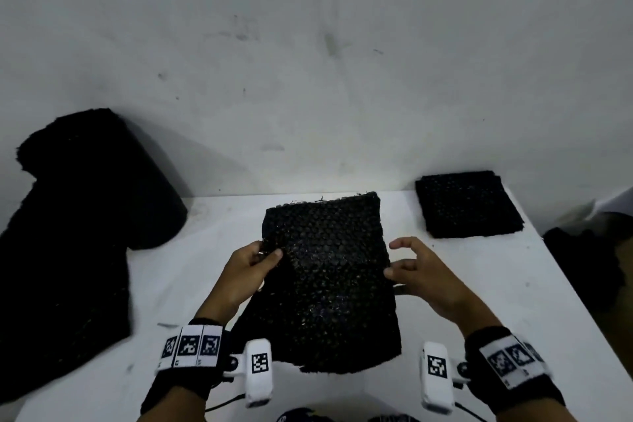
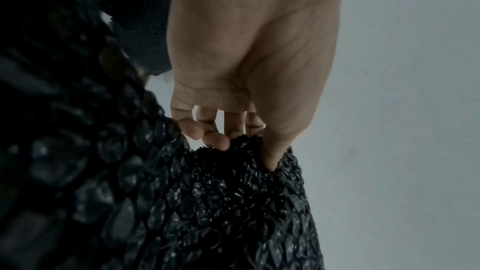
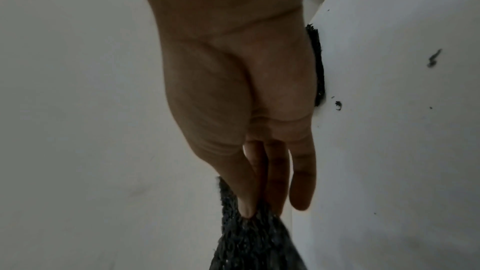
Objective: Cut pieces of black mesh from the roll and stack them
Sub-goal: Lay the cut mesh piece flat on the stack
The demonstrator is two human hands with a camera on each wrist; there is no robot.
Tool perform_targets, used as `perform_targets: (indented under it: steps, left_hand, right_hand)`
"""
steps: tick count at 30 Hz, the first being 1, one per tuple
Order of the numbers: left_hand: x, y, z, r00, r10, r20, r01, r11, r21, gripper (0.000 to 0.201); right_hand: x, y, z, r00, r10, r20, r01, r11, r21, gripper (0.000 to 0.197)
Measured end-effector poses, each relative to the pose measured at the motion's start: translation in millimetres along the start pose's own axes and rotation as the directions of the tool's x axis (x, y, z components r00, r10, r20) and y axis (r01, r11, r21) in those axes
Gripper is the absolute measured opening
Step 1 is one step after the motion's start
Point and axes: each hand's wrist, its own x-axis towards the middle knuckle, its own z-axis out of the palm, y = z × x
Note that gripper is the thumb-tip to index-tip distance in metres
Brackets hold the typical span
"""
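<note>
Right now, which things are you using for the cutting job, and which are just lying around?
For the job:
- cut mesh piece, pinched by left hand and right hand
- mesh roll
- stack of cut pieces

Lying about:
- black scraps on the white table
- dark object beyond the table's right edge

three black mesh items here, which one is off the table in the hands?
The centre mesh piece, pinched at its side edges by left hand and right hand. The roll and stack rest on the table.

White table [image 1: 445,288]: roll [image 1: 85,202], stack [image 1: 469,204].
</note>
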Motion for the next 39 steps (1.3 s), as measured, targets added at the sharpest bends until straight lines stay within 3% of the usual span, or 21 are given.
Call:
perform_targets:
  steps: [2,5,9,14,18,20,23,27,30,34,39]
  left_hand:
    - [-5,0,0,1.0,0.006,-0.026,-0.007,1.0,-0.026,0.009]
    - [-11,-2,-2,1.0,-0.015,-0.027,0.014,0.998,-0.066,0.025]
    - [-12,-4,-8,0.999,0.001,-0.039,-0.005,0.997,-0.081,0.036]
    - [-9,-2,-9,0.991,0.053,-0.122,-0.059,0.997,-0.051,0.031]
    - [-4,-5,-11,0.983,0.161,-0.093,-0.161,0.987,0.012,0.02]
    - [-2,-10,-14,0.981,0.192,-0.038,-0.188,0.978,0.089,0.032]
    - [1,-15,-14,0.977,0.214,-0.021,-0.2,0.941,0.272,0.05]
    - [4,-11,-11,0.949,0.298,-0.101,-0.245,0.902,0.355,0.018]
    - [6,-5,-7,0.971,0.213,-0.111,-0.183,0.956,0.229,0.009]
    - [8,1,9,0.989,0.102,-0.106,-0.087,0.987,0.132,0.036]
    - [11,-3,15,0.991,-0.056,-0.122,0.056,0.998,-0.01,0.044]
  right_hand:
    - [1,3,3,0.998,-0.04,-0.052,0.04,0.999,0.009,0.039]
    - [2,5,8,0.983,-0.09,-0.159,0.094,0.996,0.013,0.031]
    - [4,4,8,0.968,-0.177,-0.179,0.164,0.983,-0.086,0.02]
    - [17,1,3,0.945,-0.253,-0.207,0.207,0.953,-0.221,0.031]
    - [22,2,5,0.944,-0.261,-0.204,0.197,0.938,-0.286,0.04]
    - [22,2,7,0.934,-0.28,-0.221,0.185,0.91,-0.371,0.043]
    - [22,1,9,0.904,-0.344,-0.253,0.194,0.858,-0.476,0.026]
    - [18,-6,6,0.911,-0.34,-0.234,0.163,0.817,-0.552,0.005]
    - [19,-10,5,0.934,-0.313,-0.172,0.196,0.853,-0.484,0.015]
    - [24,-11,16,0.945,-0.269,-0.186,0.184,0.908,-0.377,0.03]
    - [18,-11,21,0.987,-0.148,-0.069,0.132,0.971,-0.198,0.04]
